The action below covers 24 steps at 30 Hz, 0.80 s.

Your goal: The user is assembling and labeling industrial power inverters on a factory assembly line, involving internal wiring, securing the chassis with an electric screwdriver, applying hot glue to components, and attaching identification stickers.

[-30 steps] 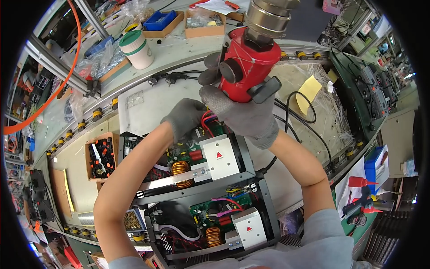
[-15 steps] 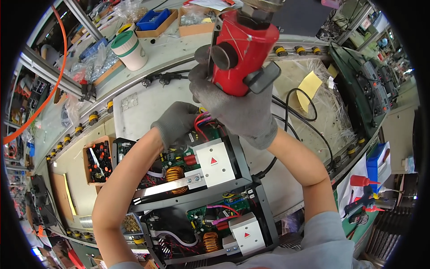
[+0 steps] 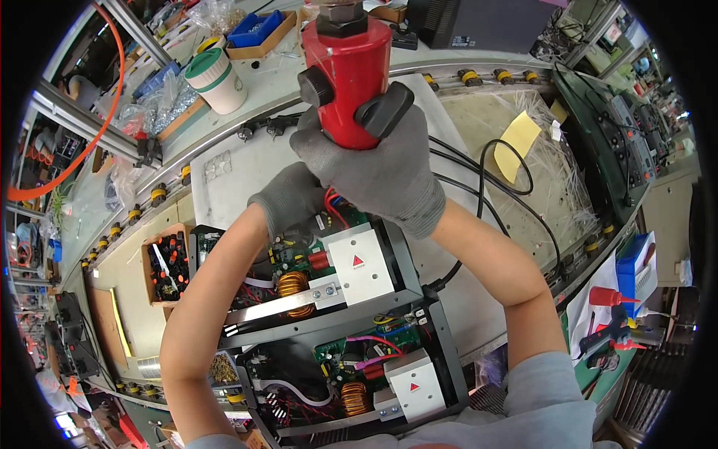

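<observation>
My right hand (image 3: pixel 374 168), in a grey glove, is wrapped round a red air screwdriver (image 3: pixel 348 82) with a black knob, a black lever and a metal fitting on top. Its tip is hidden below my glove. Close beside it, my left hand (image 3: pixel 288 196), also gloved, is curled at the far end of an opened electronic unit (image 3: pixel 359 262); its fingertips are hidden by the right hand. Red wires (image 3: pixel 335 208) come out beneath the gloves. The unit shows a green circuit board, a copper coil (image 3: pixel 296 290) and a white metal cover with a red triangle.
A second opened unit (image 3: pixel 413 385) lies nearer me. Left of the units is a box of black and orange parts (image 3: pixel 169 268). Black cables (image 3: pixel 490 176) run at right near a yellow paper (image 3: pixel 517 146). A lidded cup (image 3: pixel 217 81) stands on the far ledge.
The air screwdriver and my right hand have moved left and now look more upright. My left hand has shifted slightly and is more covered by the right.
</observation>
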Motion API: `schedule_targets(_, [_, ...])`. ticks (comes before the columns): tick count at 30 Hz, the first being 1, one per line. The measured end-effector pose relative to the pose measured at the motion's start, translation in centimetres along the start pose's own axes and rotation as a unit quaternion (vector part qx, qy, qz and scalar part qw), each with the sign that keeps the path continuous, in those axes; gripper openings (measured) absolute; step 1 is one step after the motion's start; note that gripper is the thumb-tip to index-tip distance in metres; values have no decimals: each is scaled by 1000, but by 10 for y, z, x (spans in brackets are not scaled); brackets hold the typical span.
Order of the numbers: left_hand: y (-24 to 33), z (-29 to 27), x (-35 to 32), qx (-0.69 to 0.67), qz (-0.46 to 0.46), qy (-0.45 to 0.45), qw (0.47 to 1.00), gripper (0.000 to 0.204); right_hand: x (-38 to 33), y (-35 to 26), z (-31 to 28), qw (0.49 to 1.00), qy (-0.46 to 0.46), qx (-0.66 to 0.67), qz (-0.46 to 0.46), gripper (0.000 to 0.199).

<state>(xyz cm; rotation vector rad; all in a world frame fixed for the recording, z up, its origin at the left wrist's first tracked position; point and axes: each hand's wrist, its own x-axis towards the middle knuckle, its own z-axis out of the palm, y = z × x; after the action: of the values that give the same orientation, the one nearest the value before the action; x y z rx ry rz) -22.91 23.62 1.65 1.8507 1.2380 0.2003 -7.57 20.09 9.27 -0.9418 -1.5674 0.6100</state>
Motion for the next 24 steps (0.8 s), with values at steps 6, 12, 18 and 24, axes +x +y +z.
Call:
schedule_targets(6, [-3, -1, -2, 77, 118, 13, 990, 25, -8, -5, 5, 999, 7, 6, -38, 35])
schedule_targets(12, [6, -4, -1, 148, 97, -12, 984, 22, -8, 0, 1, 996, 19, -61, -56, 35])
schedule_targets(18, [-70, 8, 47, 238, 171, -11, 956, 21, -9, -5, 16, 998, -15, -5, -59, 37])
schedule_targets(24, [0, -7, 1, 192, 150, -31, 969, 25, -6, -1, 13, 1000, -14, 19, -6, 37])
